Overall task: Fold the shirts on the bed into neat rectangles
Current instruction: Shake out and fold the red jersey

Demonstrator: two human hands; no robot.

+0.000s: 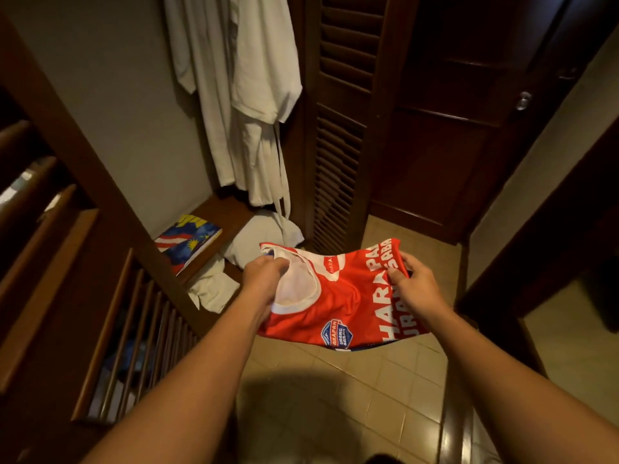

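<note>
Down in the middle of the frame we've got the red shirt (338, 296) held up in the air over the tiled floor (335, 396), nowhere near a bed, and no bed shows at all. Our left hand (264, 279) has its grip bunched on the fabric right at the white collar, and our right hand (412, 279) pinches the edge by the big white lettering, so both are clamped on the shirt.

Looks like we're still at the carrying or shaking-out stage, not actually folding yet. Next move probably calls for a flat surface, then spreading it out face down with the sleeves squared off.

Around us: white robes (254, 95) hanging upper centre, a crumpled white cloth (264, 236) on the wooden ledge below them, a flag-print item (187, 241) to the left of that, and slatted shelves (134, 329) on the left edge. The louvred door (338, 128) and dark wardrobe panels box us in, so it's tight here for spreading anything out.
</note>
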